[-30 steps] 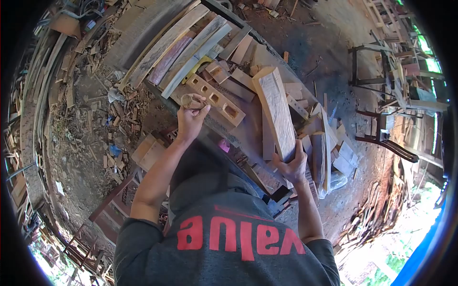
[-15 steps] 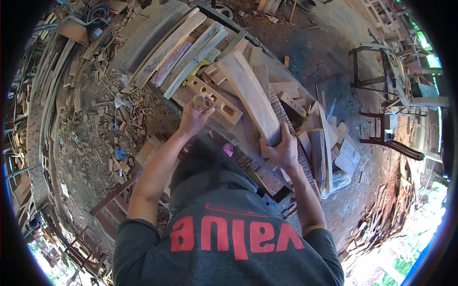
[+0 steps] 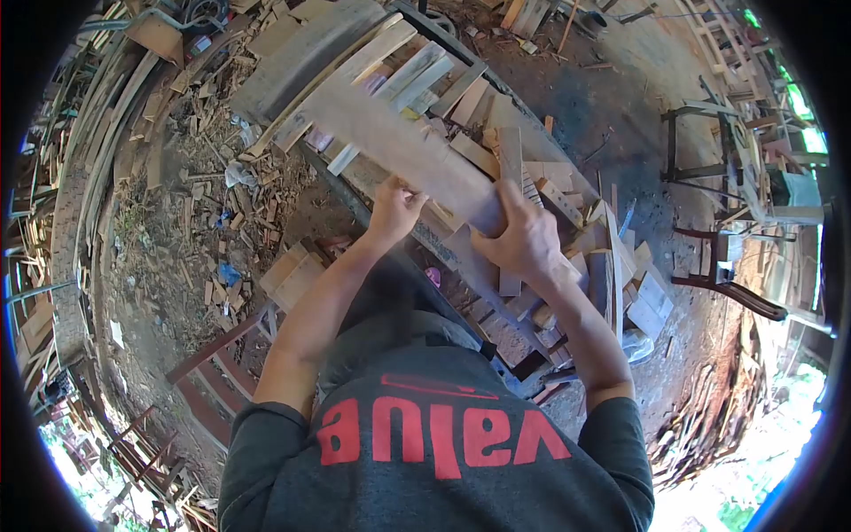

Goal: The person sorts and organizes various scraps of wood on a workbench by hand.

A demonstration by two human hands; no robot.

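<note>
My right hand (image 3: 523,235) grips the near end of a thick wooden plank (image 3: 403,151), thumb on one side and fingers over the other. The plank is blurred and slants up to the left across the workbench (image 3: 483,75). Beside its lower edge, my left hand (image 3: 396,213) is closed, fingertips curled in against the plank. What those fingers hold, if anything, is hidden. Beneath the plank, part of a wooden block (image 3: 436,215) shows. An upright-looking narrow piece of wood (image 3: 510,160) lies just beyond my right hand.
Several long boards (image 3: 377,53) lie across the far left of the bench. Offcuts (image 3: 576,235) crowd its right side, with a clear plastic bag (image 3: 636,346) below. Wood scraps (image 3: 226,293) litter the floor at left; a dark chair frame (image 3: 731,297) stands at right.
The plank has swung left, its far end now over the long boards. My left hand has moved slightly right and down; the round wooden piece seen in it earlier is out of sight.
</note>
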